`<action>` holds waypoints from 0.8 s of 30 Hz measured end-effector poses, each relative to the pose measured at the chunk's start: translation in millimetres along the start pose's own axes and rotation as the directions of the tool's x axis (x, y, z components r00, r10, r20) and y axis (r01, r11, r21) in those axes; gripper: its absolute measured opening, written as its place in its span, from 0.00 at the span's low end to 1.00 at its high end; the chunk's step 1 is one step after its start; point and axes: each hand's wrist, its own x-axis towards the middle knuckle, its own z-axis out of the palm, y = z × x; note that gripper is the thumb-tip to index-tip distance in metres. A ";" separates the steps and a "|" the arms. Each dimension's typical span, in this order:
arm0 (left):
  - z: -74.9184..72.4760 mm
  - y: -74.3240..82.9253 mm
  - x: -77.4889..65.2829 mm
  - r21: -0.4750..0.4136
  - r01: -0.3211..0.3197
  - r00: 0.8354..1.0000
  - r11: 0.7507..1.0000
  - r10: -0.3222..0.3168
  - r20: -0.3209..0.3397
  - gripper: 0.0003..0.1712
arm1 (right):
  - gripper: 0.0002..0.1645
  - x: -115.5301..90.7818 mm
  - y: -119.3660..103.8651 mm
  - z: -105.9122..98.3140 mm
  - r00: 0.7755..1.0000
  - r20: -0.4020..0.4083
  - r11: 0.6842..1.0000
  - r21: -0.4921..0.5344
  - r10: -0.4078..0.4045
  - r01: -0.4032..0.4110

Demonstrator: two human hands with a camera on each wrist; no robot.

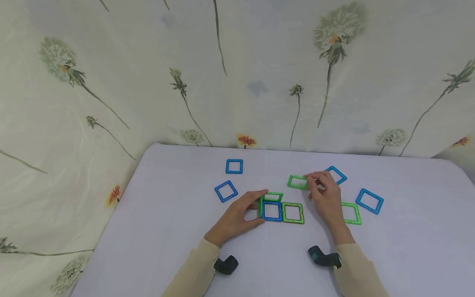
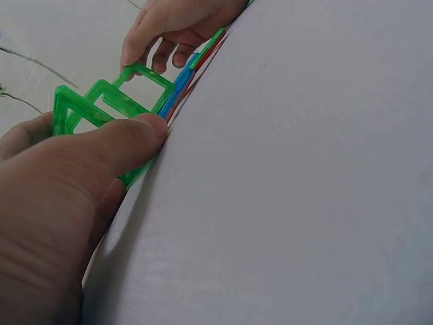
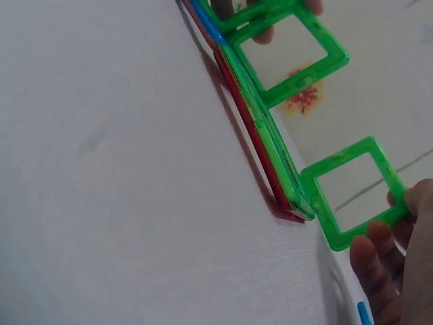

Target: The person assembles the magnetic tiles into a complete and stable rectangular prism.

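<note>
Thumb and fingers of my left hand point(image 1: 237, 216) grip an upright green square magnetic tile point(image 1: 261, 207) along the left side of a flat blue tile point(image 1: 272, 220). A second green tile point(image 1: 273, 193) stands at the blue one's back edge. Joined on its right lies a flat green tile point(image 1: 293, 204), with red point(image 3: 257, 145) showing underneath in the right wrist view. Behind and to the right, my right hand point(image 1: 326, 200) pinches another green square tile point(image 1: 290, 181) by its right side, apart from the joined tiles.
Two blue tiles, one at the back point(image 1: 234, 161) and one nearer point(image 1: 221, 185), lie left of the joined tiles. On the right are a blue tile point(image 1: 372, 195), another blue tile point(image 1: 339, 172) partly behind my right hand, and a green tile point(image 1: 358, 213) partly covered by it.
</note>
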 end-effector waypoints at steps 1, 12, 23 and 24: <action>-0.3 0.6 0.0 0.000 0.000 1.000 1.000 0.000 0.000 0.50 | 0.12 -0.4 -0.3 0.0 1.000 -0.001 1.000 -0.001 0.000 0.000; -1.0 2.9 0.6 0.003 0.020 1.000 1.000 -0.020 0.007 0.49 | 0.11 -5.5 -4.1 -1.0 1.000 0.008 1.000 0.014 -0.001 0.001; -0.3 1.8 -0.3 0.004 0.020 1.000 1.000 -0.020 0.005 0.50 | 0.10 -11.4 -6.5 -1.4 1.000 0.021 0.999 0.035 -0.013 0.013; -0.3 1.7 -0.4 0.005 0.019 1.000 1.000 -0.019 0.005 0.50 | 0.10 -12.0 -7.3 -1.6 1.000 0.022 0.999 0.036 -0.014 0.013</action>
